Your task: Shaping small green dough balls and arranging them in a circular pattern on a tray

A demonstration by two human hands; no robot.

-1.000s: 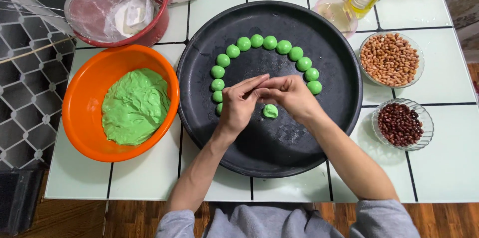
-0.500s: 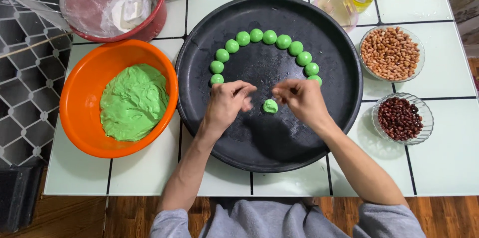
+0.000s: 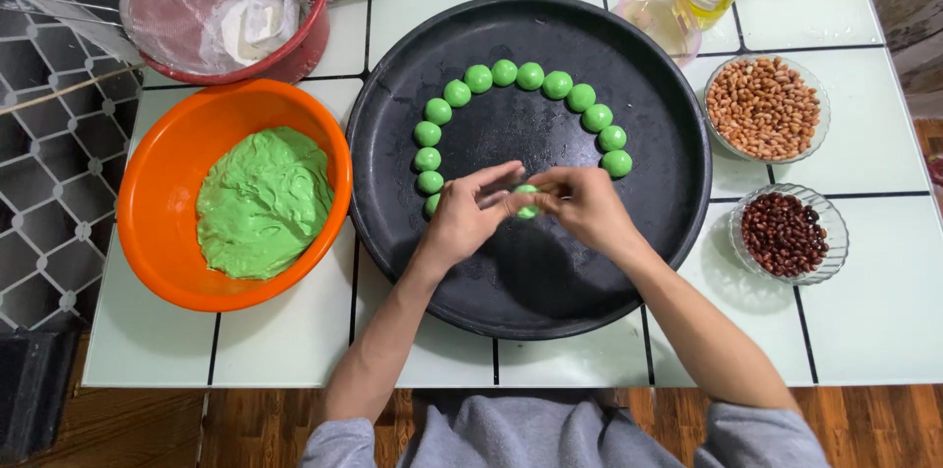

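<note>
You are pinching a small green dough ball (image 3: 526, 201) between the fingertips of both hands, left hand (image 3: 464, 218) and right hand (image 3: 587, 208), just above the middle of the black tray (image 3: 550, 281). Keep the pressure light and even so it is coming out as round as the balls (image 3: 504, 73) lined up in the arc. The gap at the arc's left end (image 3: 432, 203) looks like the fitting place for it. More dough (image 3: 263, 201) is sitting in the orange bowl (image 3: 162, 232) on the bench (image 3: 884, 311).

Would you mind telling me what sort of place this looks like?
Probably a home kitchen worktop: a white tiled table holds an orange bowl of green dough, a black tray with dough balls, and glass dishes of peanuts.
</note>
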